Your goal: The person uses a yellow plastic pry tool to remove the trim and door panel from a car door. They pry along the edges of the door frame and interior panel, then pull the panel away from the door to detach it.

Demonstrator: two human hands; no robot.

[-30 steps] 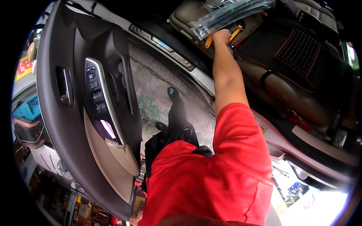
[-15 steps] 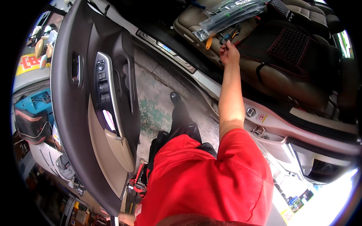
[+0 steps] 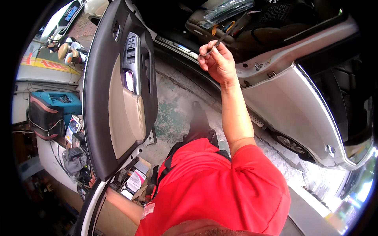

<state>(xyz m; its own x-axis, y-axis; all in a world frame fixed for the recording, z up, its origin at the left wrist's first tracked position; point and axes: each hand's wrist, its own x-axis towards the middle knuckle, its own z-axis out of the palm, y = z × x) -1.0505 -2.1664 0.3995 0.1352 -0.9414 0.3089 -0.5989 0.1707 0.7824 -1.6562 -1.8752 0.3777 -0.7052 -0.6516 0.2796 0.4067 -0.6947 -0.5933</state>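
My right hand [image 3: 219, 63] is raised between the open car door and the seat. Its fingers pinch a long, thin dark strip [image 3: 229, 33], which slants up and away toward the seat; its exact kind is unclear. The open car door [image 3: 103, 106] stands at my left, with a beige and dark inner panel. My left hand [image 3: 107, 193] is at the door's near edge, fingertips showing on the outer side as it grips there. On the car seat [image 3: 200, 24] lie clear plastic bags [image 3: 228, 12] and an orange-handled tool [image 3: 214, 30].
The rear door [image 3: 291, 106] stands open on the right. Behind the front door sit a blue machine [image 3: 63, 103], a black bag [image 3: 44, 118] and grey cloth [image 3: 75, 161]. Small boxes [image 3: 136, 180] lie near my left forearm. The concrete floor [image 3: 173, 114] lies between door and sill.
My right hand has come back from the tools on the seat and up, now with the thin strip in it. My view has shifted, showing more of my left forearm and the rear door.
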